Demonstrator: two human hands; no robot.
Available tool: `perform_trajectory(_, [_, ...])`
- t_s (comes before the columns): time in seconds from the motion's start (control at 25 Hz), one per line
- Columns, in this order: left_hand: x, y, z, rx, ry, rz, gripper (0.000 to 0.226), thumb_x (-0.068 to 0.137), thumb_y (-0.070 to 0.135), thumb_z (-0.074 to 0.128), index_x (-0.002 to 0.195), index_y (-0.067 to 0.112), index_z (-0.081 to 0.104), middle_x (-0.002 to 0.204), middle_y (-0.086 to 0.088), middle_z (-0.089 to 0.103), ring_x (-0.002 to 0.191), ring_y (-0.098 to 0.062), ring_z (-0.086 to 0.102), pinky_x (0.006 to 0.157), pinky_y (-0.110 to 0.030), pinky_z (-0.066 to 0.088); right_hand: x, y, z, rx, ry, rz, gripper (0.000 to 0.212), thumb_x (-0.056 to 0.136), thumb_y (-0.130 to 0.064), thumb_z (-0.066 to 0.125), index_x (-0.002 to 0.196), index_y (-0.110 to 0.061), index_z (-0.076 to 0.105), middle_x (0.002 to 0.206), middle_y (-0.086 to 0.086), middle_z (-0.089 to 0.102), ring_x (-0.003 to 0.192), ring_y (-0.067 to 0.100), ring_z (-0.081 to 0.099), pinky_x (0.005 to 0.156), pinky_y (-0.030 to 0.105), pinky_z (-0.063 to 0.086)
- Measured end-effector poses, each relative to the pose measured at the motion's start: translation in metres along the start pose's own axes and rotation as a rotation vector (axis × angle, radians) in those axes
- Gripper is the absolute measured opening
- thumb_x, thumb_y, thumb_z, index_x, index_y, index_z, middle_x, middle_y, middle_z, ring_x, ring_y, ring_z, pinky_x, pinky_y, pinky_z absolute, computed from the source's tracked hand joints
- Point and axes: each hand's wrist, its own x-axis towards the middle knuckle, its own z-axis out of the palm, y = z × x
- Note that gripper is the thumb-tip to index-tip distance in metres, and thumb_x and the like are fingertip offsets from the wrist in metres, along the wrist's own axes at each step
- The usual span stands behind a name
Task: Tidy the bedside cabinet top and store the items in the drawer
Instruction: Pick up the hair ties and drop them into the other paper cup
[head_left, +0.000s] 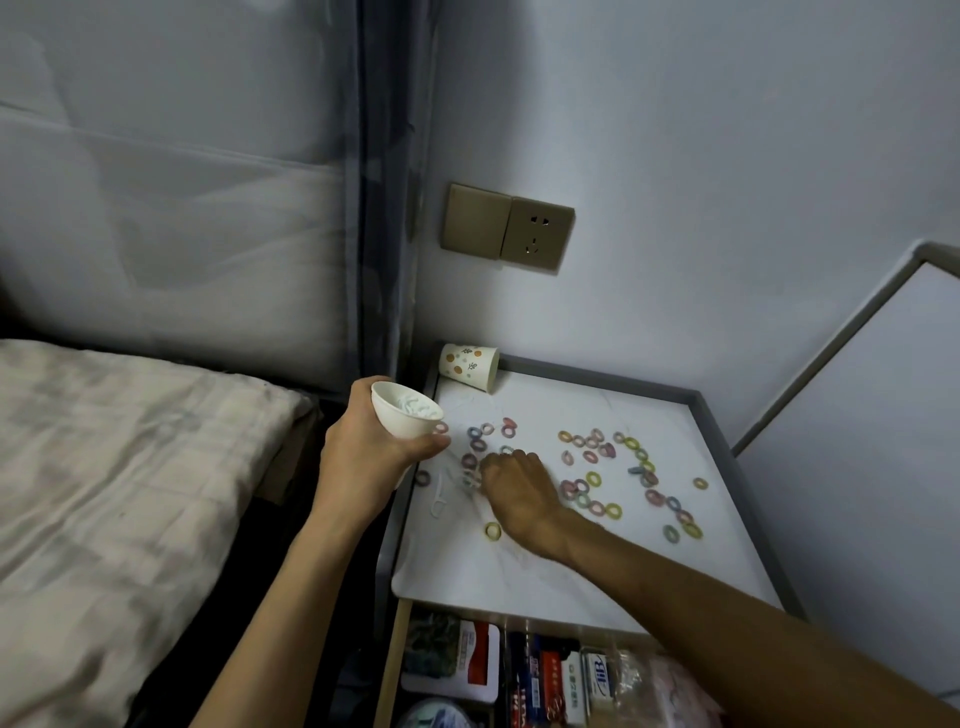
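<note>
We are working early in the job, by our reckoning. Our left hand (363, 447) is holding a white cup (402, 415) just off the left edge of the cabinet top (519, 577), fingers and thumb wrapped around its wall, its mouth tipping toward the cabinet. Something pale is already lying inside it, though we are not able to tell what.

Our right hand (519, 493) is reaching palm-down onto the top, its fingers curling down among some thin white picks (439, 501) and the nearest hair ties (593, 478). The fingertips are hiding under the knuckles, so we cannot tell whether they are pinching anything.

Most of the work is waiting for us. Coloured hair ties are lying scattered across the middle and right of the top in loose clusters, with 1 yellow tie alone near our right wrist and another alone toward the right rim. A patterned cup (469, 365) is lying on its side in the back left corner.

The drawer (393, 670) is standing open below the front edge, already crowded with packets and boxes. Nothing from the top is visibly going into it yet; we are judging that gathering comes first, then stowing both cups.
</note>
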Motion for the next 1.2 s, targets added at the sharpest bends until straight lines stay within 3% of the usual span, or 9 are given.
perform_trajectory(0.28, [-0.002,0.001,0.005,0.072,-0.079,-0.004,0.066,0.055,0.029,0.092,0.106,0.034,0.050,0.087,0.014,0.064,0.067,0.007,0.063,0.050,-0.008,0.042,0.014,0.044,-0.075,0.762,0.227,-0.075,0.017,0.095,-0.020,0.061,0.104,-0.016,0.074,0.072,-0.007,0.068,0.063,0.011,0.065,0.062,0.022,0.051])
perform_trajectory(0.4, [-0.004,0.004,0.012,0.078,-0.127,0.005,0.065,0.053,0.030,0.090,0.105,0.035,0.052,0.087,0.012,0.066,0.069,0.003,0.064,0.052,-0.011,0.045,0.021,0.038,-0.115,0.707,0.132,-0.326,0.018,0.091,-0.020,0.066,0.105,-0.020,0.076,0.086,-0.009,0.074,0.077,0.002,0.065,0.071,0.017,0.052])
perform_trajectory(0.48, [-0.006,0.006,0.016,0.077,-0.154,0.023,0.067,0.052,0.033,0.089,0.107,0.038,0.052,0.089,0.014,0.067,0.078,-0.001,0.063,0.064,-0.025,0.051,0.025,0.024,-0.127,0.561,0.027,-0.487,0.018,0.089,-0.019,0.067,0.105,-0.018,0.076,0.097,-0.004,0.074,0.087,0.002,0.064,0.077,0.019,0.050])
perform_trajectory(0.6, [-0.005,0.009,0.021,0.040,-0.154,0.056,0.069,0.052,0.031,0.088,0.109,0.042,0.050,0.088,0.016,0.067,0.081,-0.001,0.063,0.064,-0.025,0.049,0.031,0.012,-0.130,0.489,-0.012,-0.575,0.022,0.088,-0.016,0.067,0.109,-0.015,0.074,0.101,0.000,0.071,0.085,0.002,0.061,0.076,0.018,0.046])
perform_trajectory(0.72, [-0.001,0.009,0.019,0.002,-0.120,0.053,0.070,0.052,0.033,0.090,0.109,0.043,0.051,0.090,0.015,0.067,0.079,0.005,0.062,0.056,-0.016,0.049,0.037,0.025,-0.130,0.804,0.080,-0.479,0.020,0.089,-0.018,0.066,0.108,-0.018,0.074,0.105,-0.007,0.071,0.094,-0.001,0.063,0.085,0.017,0.049])
perform_trajectory(0.84, [0.003,0.006,0.014,-0.031,-0.061,0.051,0.069,0.054,0.030,0.092,0.109,0.039,0.052,0.091,0.013,0.066,0.081,0.011,0.059,0.049,-0.007,0.044,0.052,0.050,-0.104,0.939,0.234,-0.248,0.018,0.094,-0.013,0.060,0.101,-0.017,0.076,0.099,-0.008,0.073,0.093,0.006,0.067,0.078,0.022,0.052])
perform_trajectory(0.96, [0.006,0.003,0.009,-0.053,-0.019,0.038,0.071,0.053,0.034,0.094,0.109,0.038,0.052,0.092,0.015,0.067,0.083,0.006,0.062,0.062,-0.010,0.045,0.074,0.078,-0.057,0.648,0.119,-0.003,0.024,0.096,-0.011,0.057,0.116,-0.014,0.070,0.118,0.002,0.068,0.110,0.018,0.063,0.085,0.016,0.043])
perform_trajectory(1.08, [0.012,-0.002,0.003,-0.064,0.015,0.017,0.071,0.052,0.034,0.094,0.110,0.038,0.052,0.093,0.016,0.067,0.085,0.006,0.061,0.065,-0.011,0.044,0.094,0.092,-0.018,0.437,-0.065,-0.002,0.033,0.099,-0.013,0.051,0.130,-0.010,0.061,0.137,0.009,0.056,0.125,0.026,0.052,0.102,0.031,0.040])
perform_trajectory(1.2, [0.017,-0.005,0.003,-0.067,0.022,0.010,0.072,0.052,0.034,0.094,0.111,0.037,0.052,0.094,0.015,0.066,0.086,0.002,0.061,0.066,-0.014,0.044,0.105,0.088,0.006,0.461,-0.075,-0.018,0.037,0.099,-0.022,0.052,0.135,-0.012,0.056,0.142,0.007,0.051,0.127,0.023,0.049,0.104,0.026,0.036])
